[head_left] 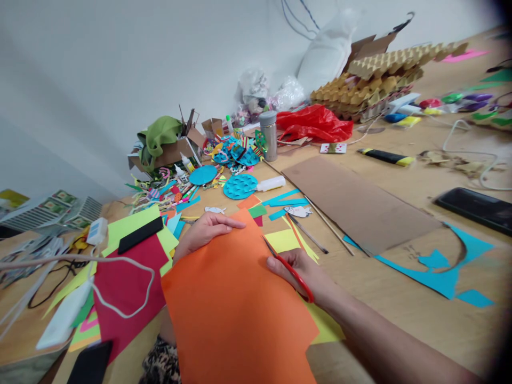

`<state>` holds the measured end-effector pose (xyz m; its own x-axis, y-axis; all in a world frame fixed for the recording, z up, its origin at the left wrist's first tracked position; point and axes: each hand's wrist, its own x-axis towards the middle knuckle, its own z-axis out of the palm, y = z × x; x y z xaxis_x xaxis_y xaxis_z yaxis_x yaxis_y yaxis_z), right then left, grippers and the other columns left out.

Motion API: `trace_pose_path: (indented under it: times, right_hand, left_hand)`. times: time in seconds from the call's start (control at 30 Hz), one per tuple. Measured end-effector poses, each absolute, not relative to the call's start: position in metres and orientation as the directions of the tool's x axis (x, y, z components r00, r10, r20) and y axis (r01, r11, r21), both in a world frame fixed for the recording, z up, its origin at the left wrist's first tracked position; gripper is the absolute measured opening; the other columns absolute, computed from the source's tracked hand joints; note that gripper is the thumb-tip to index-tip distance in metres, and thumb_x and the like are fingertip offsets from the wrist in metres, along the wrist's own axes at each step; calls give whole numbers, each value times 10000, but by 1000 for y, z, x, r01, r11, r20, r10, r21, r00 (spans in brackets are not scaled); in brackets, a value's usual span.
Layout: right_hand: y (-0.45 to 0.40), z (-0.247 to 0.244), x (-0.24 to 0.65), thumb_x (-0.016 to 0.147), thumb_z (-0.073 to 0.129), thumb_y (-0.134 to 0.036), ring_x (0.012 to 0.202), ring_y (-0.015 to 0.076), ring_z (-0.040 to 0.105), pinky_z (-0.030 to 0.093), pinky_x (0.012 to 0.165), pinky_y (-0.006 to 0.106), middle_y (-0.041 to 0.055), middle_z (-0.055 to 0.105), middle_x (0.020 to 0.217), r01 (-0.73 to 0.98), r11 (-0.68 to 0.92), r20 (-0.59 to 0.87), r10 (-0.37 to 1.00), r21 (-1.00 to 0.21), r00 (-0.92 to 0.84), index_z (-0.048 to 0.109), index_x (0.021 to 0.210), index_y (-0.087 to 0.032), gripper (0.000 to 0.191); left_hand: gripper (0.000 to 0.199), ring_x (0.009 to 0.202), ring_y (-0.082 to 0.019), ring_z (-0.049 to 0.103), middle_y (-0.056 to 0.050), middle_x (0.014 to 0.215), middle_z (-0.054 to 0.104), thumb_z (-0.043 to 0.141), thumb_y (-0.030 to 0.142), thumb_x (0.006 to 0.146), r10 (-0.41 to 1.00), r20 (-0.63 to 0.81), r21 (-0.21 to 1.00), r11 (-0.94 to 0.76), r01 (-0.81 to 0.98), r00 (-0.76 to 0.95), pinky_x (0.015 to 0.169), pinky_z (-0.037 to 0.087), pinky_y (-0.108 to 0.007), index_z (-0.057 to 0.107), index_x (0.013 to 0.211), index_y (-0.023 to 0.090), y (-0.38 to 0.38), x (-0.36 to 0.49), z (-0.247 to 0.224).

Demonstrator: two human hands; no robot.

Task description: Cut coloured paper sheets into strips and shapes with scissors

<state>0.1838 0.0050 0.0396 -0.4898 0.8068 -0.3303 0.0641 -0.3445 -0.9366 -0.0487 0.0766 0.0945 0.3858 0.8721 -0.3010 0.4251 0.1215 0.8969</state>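
A large orange paper sheet is held up in front of me, its upper edge tilted away. My left hand grips its upper left edge, with the fingers along the top and part of the hand behind the sheet. Red-handled scissors are in my right hand, at the sheet's right edge. Their blades point up and left and look nearly closed. Beyond the sheet lie a yellow paper piece, blue paper strips and a small paper fish.
Brown cardboard lies right of centre, near blue scraps and a black phone. A steel flask stands at the back. Red paper and a white cable are at left.
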Motion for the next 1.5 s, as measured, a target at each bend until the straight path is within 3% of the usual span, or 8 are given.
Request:
trace_pose_path:
  times: [0.17,0.47,0.73,1.5]
  right_hand:
    - [5,41,184,674,631,-618,357,34,253,159,371,210,-72,315,399,94,-328,-332,815,-940,-474,342,461,-183,564]
    - [5,38,183,682,627,-617,355,34,267,158,366,208,-69,329,411,71,-333,-325,815,-940,-479,357,472,-181,554]
    - [4,36,182,685,613,-633,372,36,263,151,369,206,-66,323,436,63,-331,-319,812,-941,-489,348,488,-185,557]
    - [2,33,179,717,578,-638,372,37,261,160,369,207,-64,317,417,61,-323,-314,833,-944,-456,343,465,-181,572]
  left_hand:
    - [263,695,-131,596,-46,915,710,599,237,745,868,-315,893,134,429,384,607,410,-218,723,971,187,75,-47,96]
    - [265,787,-152,614,-50,969,704,612,251,738,868,-303,896,119,428,392,686,429,-227,726,970,193,75,-46,94]
    - [267,715,-130,598,-39,917,708,597,261,750,868,-294,891,97,444,401,621,408,-214,722,977,202,75,-48,93]
    - [271,854,-177,623,-48,976,703,588,254,744,890,-281,864,71,499,359,731,441,-257,724,972,200,74,-46,96]
